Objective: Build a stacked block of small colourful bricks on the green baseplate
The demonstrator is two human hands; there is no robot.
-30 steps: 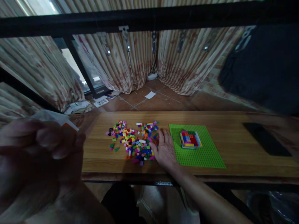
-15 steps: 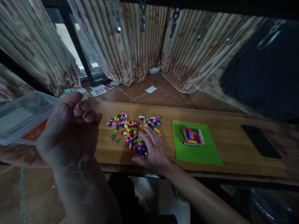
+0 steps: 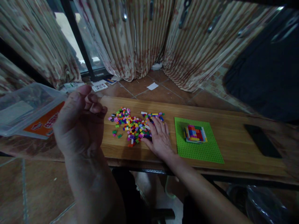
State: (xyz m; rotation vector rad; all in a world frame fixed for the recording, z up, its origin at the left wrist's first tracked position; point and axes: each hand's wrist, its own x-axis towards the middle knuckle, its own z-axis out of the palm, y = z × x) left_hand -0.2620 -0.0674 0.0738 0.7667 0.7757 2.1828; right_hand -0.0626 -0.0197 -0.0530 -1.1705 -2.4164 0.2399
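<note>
My right hand [image 3: 159,138] lies flat with its fingers spread on the right side of a pile of small coloured bricks [image 3: 130,124] on the wooden table [image 3: 233,149]. To its right, a green baseplate [image 3: 198,152] carries a low multicoloured brick block [image 3: 195,133]. My left hand [image 3: 78,124] is raised close to the camera at the table's left end. Its fingers are curled against the thumb, and what they hold, if anything, is hidden. A clear plastic bag [image 3: 28,109] with an orange label sits just left of that hand.
A black phone [image 3: 261,140] lies at the table's right end, under a hanging dark garment [image 3: 263,68]. Striped curtains [image 3: 140,37] and a window frame stand behind the table. Papers [image 3: 152,86] lie on the tiled floor beyond it.
The view has dropped and shifted left. My left hand has moved away from the camera to the table's left end. My right hand has slid over the pile and spread flat on it.
</note>
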